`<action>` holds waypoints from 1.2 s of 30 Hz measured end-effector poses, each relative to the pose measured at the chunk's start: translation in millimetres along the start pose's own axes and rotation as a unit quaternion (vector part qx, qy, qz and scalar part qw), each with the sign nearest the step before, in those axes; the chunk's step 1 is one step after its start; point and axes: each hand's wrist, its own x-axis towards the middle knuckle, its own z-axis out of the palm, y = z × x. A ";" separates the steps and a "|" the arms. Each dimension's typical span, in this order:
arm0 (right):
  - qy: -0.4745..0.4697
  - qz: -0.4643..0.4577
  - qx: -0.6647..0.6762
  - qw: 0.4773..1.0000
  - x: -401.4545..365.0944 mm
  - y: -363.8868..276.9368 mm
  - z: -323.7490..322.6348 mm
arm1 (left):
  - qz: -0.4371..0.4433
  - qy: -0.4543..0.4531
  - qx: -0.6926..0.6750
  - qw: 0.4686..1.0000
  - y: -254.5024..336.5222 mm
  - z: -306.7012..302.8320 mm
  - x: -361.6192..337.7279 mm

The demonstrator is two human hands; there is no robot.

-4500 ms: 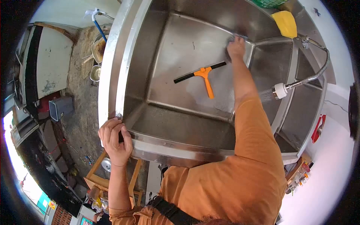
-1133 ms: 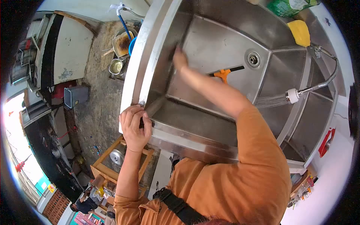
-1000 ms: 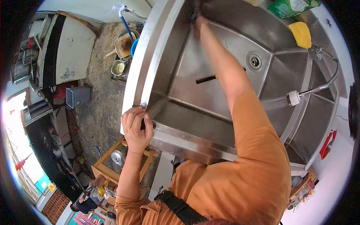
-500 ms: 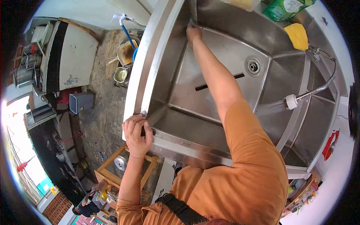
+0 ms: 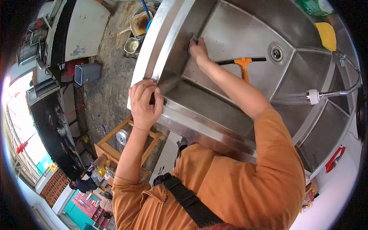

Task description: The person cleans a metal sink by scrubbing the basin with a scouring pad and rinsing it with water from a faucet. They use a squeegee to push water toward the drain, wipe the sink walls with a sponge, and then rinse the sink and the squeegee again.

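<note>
My right hand (image 5: 199,51) is closed around a dark, crumpled scouring pad (image 5: 193,41), pressed against the inner left wall of the steel sink (image 5: 214,132). Its fingertips are partly hidden. At the sink's near-left corner, my left hand (image 5: 145,102) curls its fingers over the rim. On the sink floor, just beyond my right forearm, lies an orange squeegee (image 5: 243,63) with a black blade; the forearm hides part of it. The round drain (image 5: 276,53) is to its right.
Water sprays from a white-headed flexible faucet (image 5: 313,96) on the right. A yellow cloth or sponge (image 5: 326,35) and a green packet (image 5: 316,7) sit at the back ledge. On the floor, left, are pans (image 5: 131,45), a grey bin (image 5: 85,73) and a wooden frame (image 5: 109,151). A person (image 5: 84,184) is in the distance.
My right hand has come along the left wall from the far corner toward me. The view has shifted, and the squeegee's orange handle now shows. My left hand stays on the rim.
</note>
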 end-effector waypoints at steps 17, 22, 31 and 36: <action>-0.435 -0.175 -0.285 0.836 -73.9 64.8 -32.9 | 0.038 0.039 -0.004 0.999 -3.2 1.9 -5.9; -0.514 -0.033 -0.384 0.766 -115.5 82.5 -183.3 | 0.039 0.044 -0.009 0.998 -7.3 1.9 -10.1; -0.366 -0.245 -0.273 0.855 -203.1 -30.3 -184.3 | 0.071 0.085 -0.023 0.994 -7.5 -0.5 -13.8; -0.438 -0.048 -0.518 0.733 -205.6 51.0 -309.1 | 0.072 0.089 -0.038 0.993 -9.2 -2.5 -14.9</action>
